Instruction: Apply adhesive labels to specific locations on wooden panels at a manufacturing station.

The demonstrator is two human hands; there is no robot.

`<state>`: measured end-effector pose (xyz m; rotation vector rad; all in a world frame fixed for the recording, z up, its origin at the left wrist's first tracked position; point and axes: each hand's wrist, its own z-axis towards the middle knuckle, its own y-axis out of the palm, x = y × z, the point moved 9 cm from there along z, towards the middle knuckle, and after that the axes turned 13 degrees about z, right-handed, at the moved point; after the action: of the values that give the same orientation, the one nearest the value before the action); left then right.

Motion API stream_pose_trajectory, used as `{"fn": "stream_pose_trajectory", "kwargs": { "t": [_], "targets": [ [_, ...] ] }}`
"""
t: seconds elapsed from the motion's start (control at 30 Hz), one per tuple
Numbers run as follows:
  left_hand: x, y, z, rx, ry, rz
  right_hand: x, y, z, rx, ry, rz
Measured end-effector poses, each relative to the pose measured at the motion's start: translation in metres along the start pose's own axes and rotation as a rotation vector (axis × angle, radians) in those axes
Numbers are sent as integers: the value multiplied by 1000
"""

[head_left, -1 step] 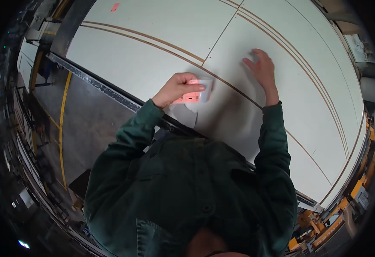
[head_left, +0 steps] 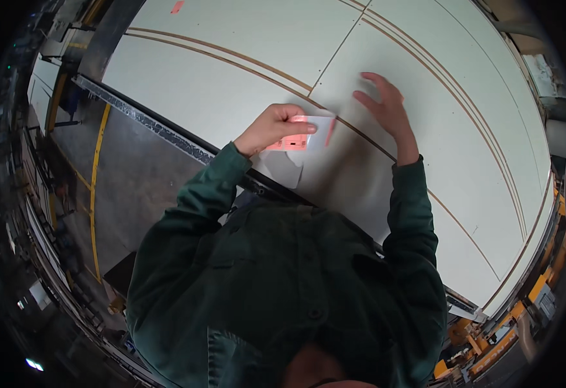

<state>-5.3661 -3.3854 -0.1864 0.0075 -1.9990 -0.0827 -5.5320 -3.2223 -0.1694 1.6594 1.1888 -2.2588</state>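
Observation:
Pinched between the thumb and fingers of my left hand (head_left: 276, 127) is a strip of pink labels (head_left: 294, 142) on pale backing. A pale, shiny part of the strip sticks out to the right past the thumb, with a pink edge at its end. My right hand (head_left: 387, 108) hovers over the panels further right, thumb and fingers apart, holding nothing that I can see. Beneath both hands lie large white panels (head_left: 257, 81) with brown edges showing along their gaps. Below my left hand, near the front edge, hangs a grey-white piece of paper (head_left: 286, 171).
One pink label (head_left: 177, 7) is stuck on a panel at the far left. A dark metal rail (head_left: 147, 123) runs along the panels' near edge. Grey floor with a yellow line (head_left: 94, 194) lies to the left. Yellow machinery (head_left: 490, 339) stands at the lower right.
My left hand has shifted slightly right and up with the label strip. My right hand has moved a little to the left, its fingers still apart.

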Motion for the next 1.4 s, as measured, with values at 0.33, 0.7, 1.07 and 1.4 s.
{"fn": "stream_pose_trajectory", "kwargs": {
  "t": [0.33,0.7,1.07,1.4],
  "targets": [
    [28,12,7,-149,131,313,-39,34,-46,-439,409,522],
    [30,91,51,-332,-42,-389,-37,-5,-51,-438,336,796],
    [20,94,126,-116,-52,-596,-7,-69,34,-320,-73,671],
    [-30,88,164,-74,-196,-655,130,-94,301,475,-356,497]
  ]
}}
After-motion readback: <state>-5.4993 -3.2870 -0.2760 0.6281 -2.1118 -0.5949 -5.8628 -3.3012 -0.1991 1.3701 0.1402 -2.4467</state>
